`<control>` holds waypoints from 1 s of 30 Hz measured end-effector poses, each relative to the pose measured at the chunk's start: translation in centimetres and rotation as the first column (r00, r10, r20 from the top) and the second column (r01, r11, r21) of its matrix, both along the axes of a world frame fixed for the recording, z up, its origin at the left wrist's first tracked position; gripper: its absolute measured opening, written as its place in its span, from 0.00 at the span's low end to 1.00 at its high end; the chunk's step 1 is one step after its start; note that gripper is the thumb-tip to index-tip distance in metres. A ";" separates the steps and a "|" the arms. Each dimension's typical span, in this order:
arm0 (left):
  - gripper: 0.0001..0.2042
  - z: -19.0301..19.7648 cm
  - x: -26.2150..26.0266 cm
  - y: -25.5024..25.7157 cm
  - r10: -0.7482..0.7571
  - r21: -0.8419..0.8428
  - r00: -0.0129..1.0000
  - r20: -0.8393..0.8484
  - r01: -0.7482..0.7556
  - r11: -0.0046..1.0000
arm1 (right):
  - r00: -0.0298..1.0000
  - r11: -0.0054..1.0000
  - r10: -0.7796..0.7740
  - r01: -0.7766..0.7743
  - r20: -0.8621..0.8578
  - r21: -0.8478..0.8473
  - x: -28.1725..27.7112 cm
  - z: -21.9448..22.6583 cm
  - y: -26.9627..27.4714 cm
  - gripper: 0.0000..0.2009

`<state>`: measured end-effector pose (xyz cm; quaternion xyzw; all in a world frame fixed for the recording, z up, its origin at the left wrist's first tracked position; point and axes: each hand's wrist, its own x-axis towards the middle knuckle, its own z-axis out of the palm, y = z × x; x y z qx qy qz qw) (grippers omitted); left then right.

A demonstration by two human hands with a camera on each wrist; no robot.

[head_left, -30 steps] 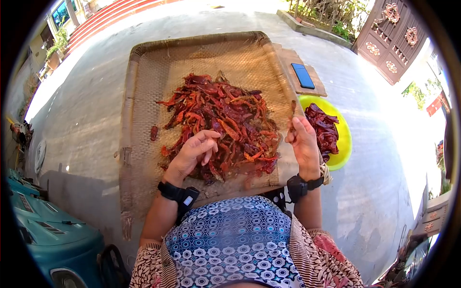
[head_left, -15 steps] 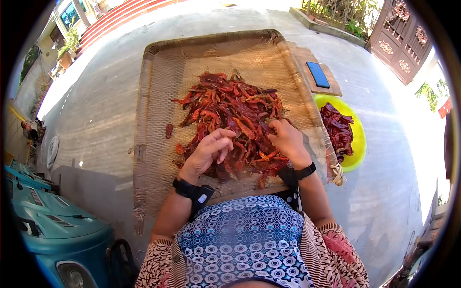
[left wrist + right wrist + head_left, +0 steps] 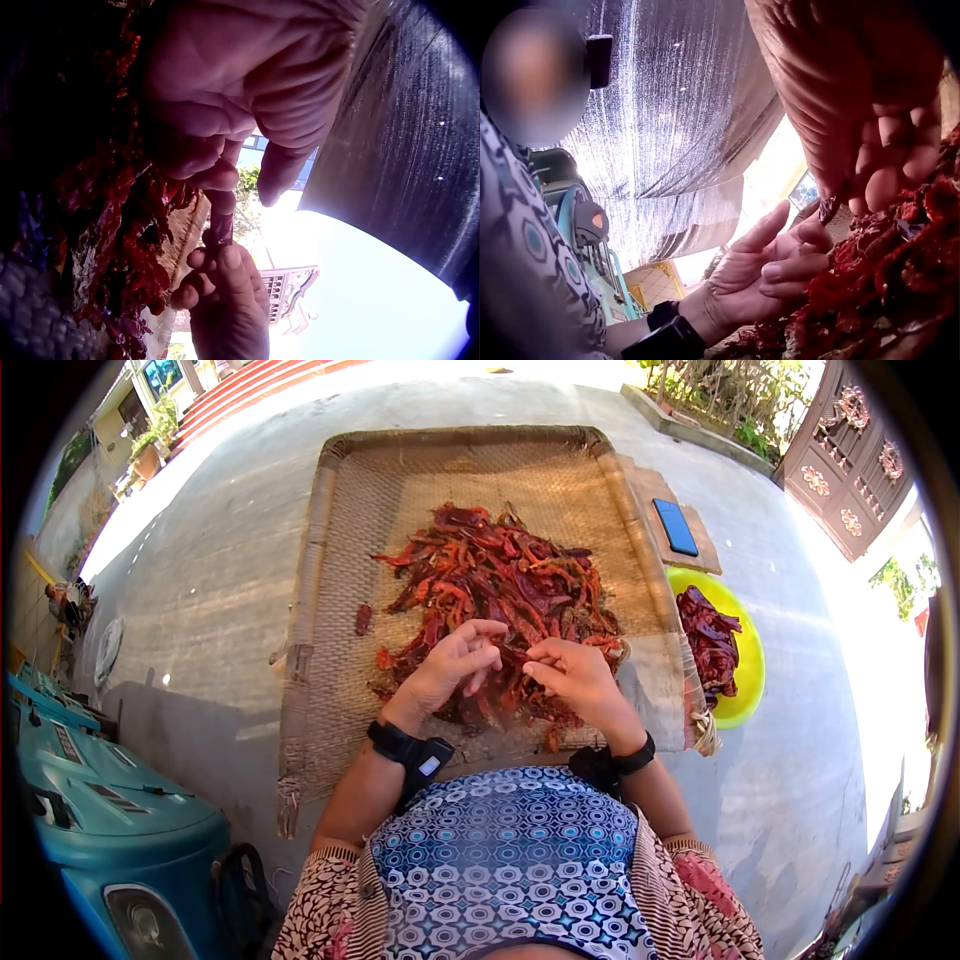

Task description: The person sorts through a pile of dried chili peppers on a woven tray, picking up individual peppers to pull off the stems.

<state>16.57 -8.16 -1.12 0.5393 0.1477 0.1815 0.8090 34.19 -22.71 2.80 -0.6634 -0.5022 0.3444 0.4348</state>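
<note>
Over the woven tray (image 3: 330,610), beside the yellow bowl (image 3: 745,660), left hand (image 3: 450,665) and right hand (image 3: 575,680) pinch one dried chilli (image 3: 220,229) above the pile (image 3: 500,585).

My left hand (image 3: 452,665) and right hand (image 3: 577,678) cover the near part of the heap of dried red chillies (image 3: 500,585), and how I hold the single dark chilli piece (image 3: 220,227) between them is too small to tell. In my left wrist view my palm is cut off at the top edge.
</note>
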 end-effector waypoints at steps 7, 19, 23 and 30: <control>0.18 0.1 -0.2 0.2 -0.050 0.070 0.994 -0.099 0.057 0.996 | 0.950 0.989 0.131 -0.146 -0.283 -0.035 -0.1 -1.2 -0.1 0.11; 0.17 -0.4 -0.6 0.8 0.160 -0.209 0.981 0.111 -0.135 0.969 | 0.439 0.809 -0.147 0.569 -0.886 0.148 11.8 -1.3 -4.0 0.16; 0.17 -0.1 -0.4 0.7 0.156 -0.203 0.983 0.102 -0.133 0.970 | 0.769 0.964 -0.191 0.264 -0.610 0.032 8.0 -1.4 -0.7 0.16; 0.17 0.2 -0.6 0.6 0.178 -0.192 0.981 0.081 -0.160 0.968 | 0.959 0.993 -0.003 -0.032 -0.285 -0.117 4.9 -2.1 4.4 0.17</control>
